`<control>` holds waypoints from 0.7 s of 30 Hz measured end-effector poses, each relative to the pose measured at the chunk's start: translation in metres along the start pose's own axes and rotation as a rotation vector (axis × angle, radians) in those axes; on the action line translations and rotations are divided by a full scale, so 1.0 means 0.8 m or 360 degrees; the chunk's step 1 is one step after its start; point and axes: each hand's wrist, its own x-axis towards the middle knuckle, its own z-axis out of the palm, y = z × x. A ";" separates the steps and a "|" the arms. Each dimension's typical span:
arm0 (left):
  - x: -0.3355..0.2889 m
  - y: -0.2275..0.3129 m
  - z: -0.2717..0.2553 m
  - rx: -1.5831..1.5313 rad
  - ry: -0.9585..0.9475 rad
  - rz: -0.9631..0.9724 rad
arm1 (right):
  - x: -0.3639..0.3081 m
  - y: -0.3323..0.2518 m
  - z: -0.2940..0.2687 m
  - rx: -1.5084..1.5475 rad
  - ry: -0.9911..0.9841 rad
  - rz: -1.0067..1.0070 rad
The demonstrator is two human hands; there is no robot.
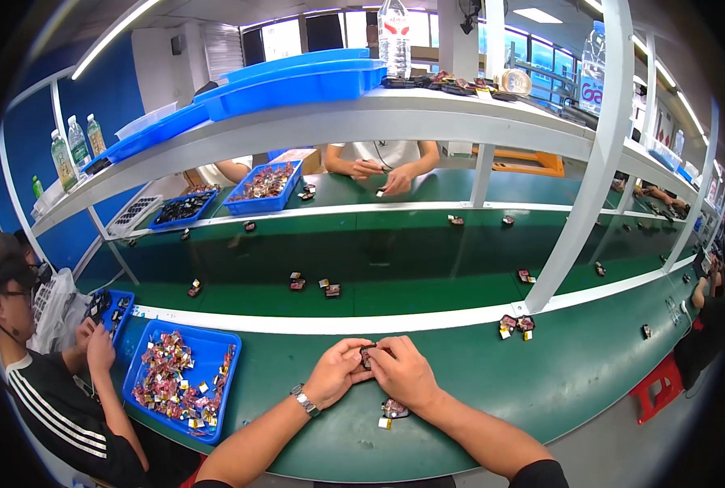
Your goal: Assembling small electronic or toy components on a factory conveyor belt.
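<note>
Over the green bench, my left hand (340, 372) and my right hand (403, 372) meet with fingers pinched around a small dark-rimmed electronic part (367, 356). Fingers cover most of it, so its details are hidden. A watch with a metal band (304, 400) is on my left wrist. Just below my right hand lies another small circuit assembly (393, 408), with a white-and-yellow piece attached. To the left of my left forearm, a blue tray (231, 390) holds many small reddish boards with white and yellow pieces.
A white ledge (330, 323) separates my bench from a sunken green belt (379, 297) carrying scattered parts. Two assemblies (515, 327) sit beside a white post (578, 171). Co-workers sit left, right and opposite. Overhead, a shelf (314, 122) bears blue trays and bottles.
</note>
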 end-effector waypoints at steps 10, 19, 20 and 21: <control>-0.001 0.002 0.007 0.0082 0.0048 -0.0013 | -0.001 0.003 0.007 -0.0033 0.0055 -0.0044; -0.005 0.001 0.008 0.0089 0.0114 0.0019 | -0.001 0.000 0.009 -0.0051 0.0086 -0.0026; -0.005 0.001 0.009 0.0078 0.0130 0.0027 | -0.003 0.001 0.009 -0.0018 0.0076 -0.0003; -0.001 -0.002 0.010 0.0082 0.0114 0.0022 | -0.003 0.003 0.008 -0.0031 0.0085 0.0005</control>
